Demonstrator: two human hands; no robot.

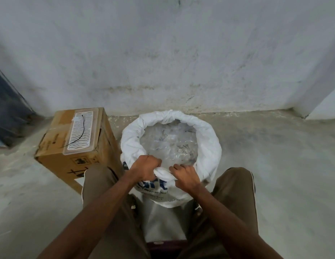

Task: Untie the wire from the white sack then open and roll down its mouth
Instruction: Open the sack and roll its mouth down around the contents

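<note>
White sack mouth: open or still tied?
Open. The white sack has its rim rolled into a thick cuff, and clear plastic contents show inside. Left hand and right hand grip the near rim.

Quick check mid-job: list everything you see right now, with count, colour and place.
white sack: one, white with blue print, on the floor between the knees, mouth open, rim rolled down.
clear packets: many, transparent, inside the sack.
cardboard box: one, brown, left of the sack.
plastic tray: one, clear with white wavy pattern, on top of the box.
wire: one, black, lying on the tray.
wall: one, grey-white, behind.
floor: grey concrete.
left hand: grips the near rim.
right hand: grips the near rim.
</note>
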